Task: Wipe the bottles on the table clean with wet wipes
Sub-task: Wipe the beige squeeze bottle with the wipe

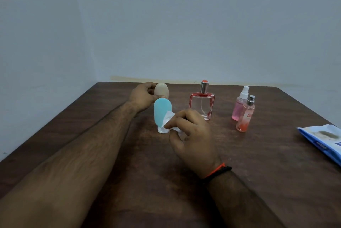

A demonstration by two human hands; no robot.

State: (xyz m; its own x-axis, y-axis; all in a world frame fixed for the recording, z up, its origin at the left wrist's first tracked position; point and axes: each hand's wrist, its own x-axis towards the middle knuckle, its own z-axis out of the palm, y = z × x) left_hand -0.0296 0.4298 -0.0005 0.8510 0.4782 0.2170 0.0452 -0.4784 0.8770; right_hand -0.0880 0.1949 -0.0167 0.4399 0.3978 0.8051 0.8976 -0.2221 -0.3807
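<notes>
A light blue squeeze bottle [160,111] stands cap-down on the brown table [258,163]. A beige bottle of the same shape [161,90] stands just behind it. My left hand [143,97] reaches across and grips the beige bottle with thumb and fingers. My right hand [190,131] pinches a white wet wipe [170,122] against the lower right side of the blue bottle, near its white cap. A square red-edged perfume bottle [202,103] stands to the right. Further right are a pink spray bottle [239,106] and an orange-pink one [246,117].
A blue and white pack of wet wipes [323,140] lies at the table's right edge, its flap open. The table's far edge runs close to the pale wall. My right wrist carries orange and black bands [218,170].
</notes>
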